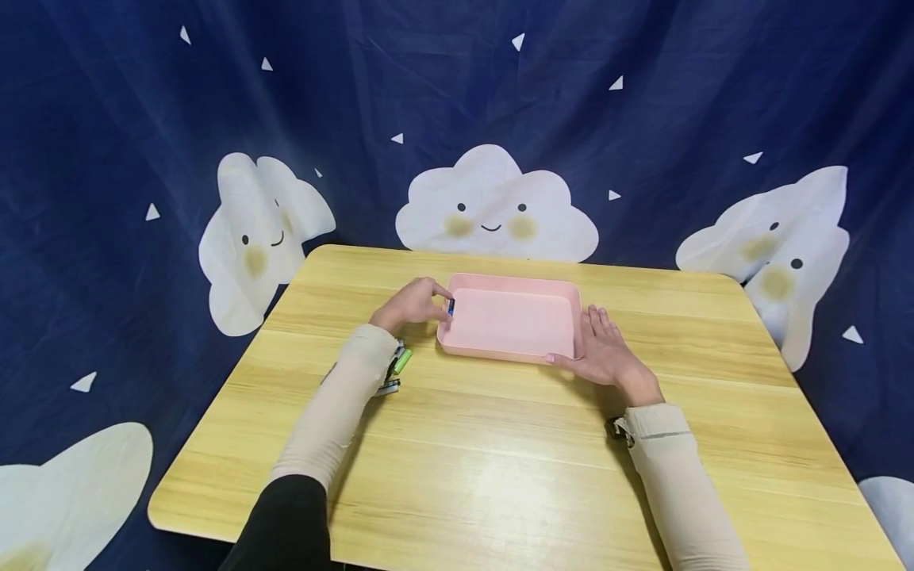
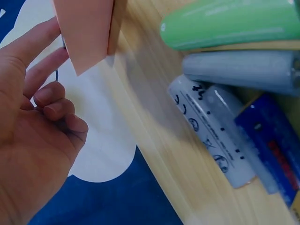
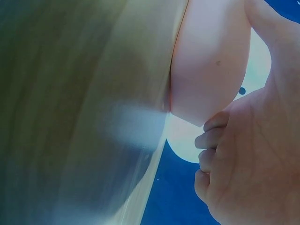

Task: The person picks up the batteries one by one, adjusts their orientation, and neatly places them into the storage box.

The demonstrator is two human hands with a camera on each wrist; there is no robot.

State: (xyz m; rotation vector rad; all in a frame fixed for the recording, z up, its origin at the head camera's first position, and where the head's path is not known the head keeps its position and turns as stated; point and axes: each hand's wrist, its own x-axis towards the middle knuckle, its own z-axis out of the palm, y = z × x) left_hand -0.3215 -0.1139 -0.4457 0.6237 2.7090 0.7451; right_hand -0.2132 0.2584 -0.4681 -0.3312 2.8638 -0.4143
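A shallow pink tray [image 1: 514, 357] lies on the wooden table. My left hand [image 1: 416, 304] is at its left rim. Thumb and forefinger pinch a small dark blue battery [image 1: 451, 307] just inside the left wall. In the left wrist view the tray's wall [image 2: 86, 33] hides that battery and the fingertips. My right hand [image 1: 607, 349] rests against the tray's right side, fingers straight and thumb at the front corner. The right wrist view shows this palm [image 3: 262, 154] beside the pink wall [image 3: 211, 61].
Left of the tray, partly behind the left forearm, lie several batteries: a green one [image 1: 403, 362], grey ones [image 2: 243, 70] and a blue one [image 2: 272, 140]. The table [image 1: 485, 460] ends at a dark blue curtain [image 1: 457, 79] printed with clouds.
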